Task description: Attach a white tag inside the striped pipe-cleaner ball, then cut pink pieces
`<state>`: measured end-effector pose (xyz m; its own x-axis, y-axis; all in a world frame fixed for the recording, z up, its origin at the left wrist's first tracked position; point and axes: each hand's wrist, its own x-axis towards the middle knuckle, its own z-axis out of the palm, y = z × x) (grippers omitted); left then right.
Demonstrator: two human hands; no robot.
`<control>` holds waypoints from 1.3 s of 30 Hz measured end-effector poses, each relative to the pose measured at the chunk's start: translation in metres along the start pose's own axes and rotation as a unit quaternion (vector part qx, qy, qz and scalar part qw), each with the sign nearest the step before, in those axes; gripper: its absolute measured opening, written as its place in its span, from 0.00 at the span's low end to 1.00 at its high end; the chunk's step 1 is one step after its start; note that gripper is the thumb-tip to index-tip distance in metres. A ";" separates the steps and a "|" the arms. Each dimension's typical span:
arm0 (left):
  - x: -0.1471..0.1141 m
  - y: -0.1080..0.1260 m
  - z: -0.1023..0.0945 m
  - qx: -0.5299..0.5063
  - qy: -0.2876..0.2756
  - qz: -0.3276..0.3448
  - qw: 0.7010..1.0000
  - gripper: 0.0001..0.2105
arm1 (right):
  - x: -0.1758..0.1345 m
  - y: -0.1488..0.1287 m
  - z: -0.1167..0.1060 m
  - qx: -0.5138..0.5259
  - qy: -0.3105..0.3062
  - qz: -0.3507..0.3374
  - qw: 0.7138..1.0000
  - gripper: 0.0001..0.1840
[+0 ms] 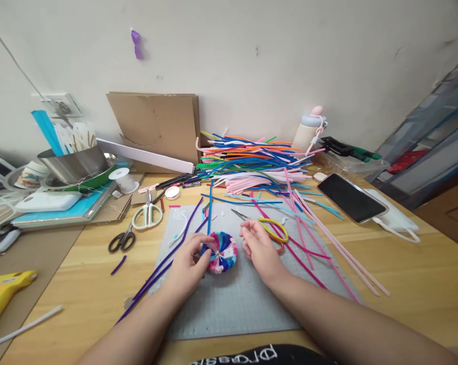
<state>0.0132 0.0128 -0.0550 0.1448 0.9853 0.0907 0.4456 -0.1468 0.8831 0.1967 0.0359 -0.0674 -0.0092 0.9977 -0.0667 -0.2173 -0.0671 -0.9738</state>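
Fingers and thumb of my left hand (pixel 186 261) are closed on the left rim of a pipe-cleaner wheel (pixel 223 257), blue, pink and white, at the middle of the cutting mat (pixel 229 314). My right hand (pixel 261 251) is apart from it, just to the right, fingers curled inward; I cannot tell whether their tips meet or pinch something thin. With only one edge held, the wheel could twist away if its far side were pulled, and too hard a squeeze could crush the rim. Purple pipe cleaners (pixel 151 282) run close by my left wrist — a slide of that arm could drag them along. Yellow-handled scissors (pixel 276 230) lie just past my right hand, blades pointing left, so a careless reach forward could meet the tip. Beyond the wheel stretches a blue pipe cleaner (pixel 210 208); if it is joined on, which I cannot tell, snagging it would tug the rim. Pink pipe cleaners (pixel 340 244) cross onto the table (pixel 84 304). Farther back sits a loose heap (pixel 251 157), which a bump could spill forward.
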 end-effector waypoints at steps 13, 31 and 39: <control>-0.002 -0.007 -0.004 -0.009 0.032 -0.003 0.999 0.17 | 0.014 -0.007 -0.012 -0.108 -0.031 -0.044 0.993 0.23; 0.004 -0.014 -0.004 -0.052 0.090 -0.052 0.993 0.12 | -0.036 -0.021 0.012 -0.559 -0.257 -0.283 0.736 0.26; 0.001 -0.010 -0.004 -0.031 0.096 -0.060 0.993 0.12 | -0.036 -0.022 0.011 -0.550 -0.274 -0.280 0.737 0.20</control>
<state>0.0055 0.0157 -0.0616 -0.0794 0.9948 0.0633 0.3926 -0.0272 0.9193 0.1907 0.0014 -0.0412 -0.6770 0.7032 0.2175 0.5844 0.6932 -0.4219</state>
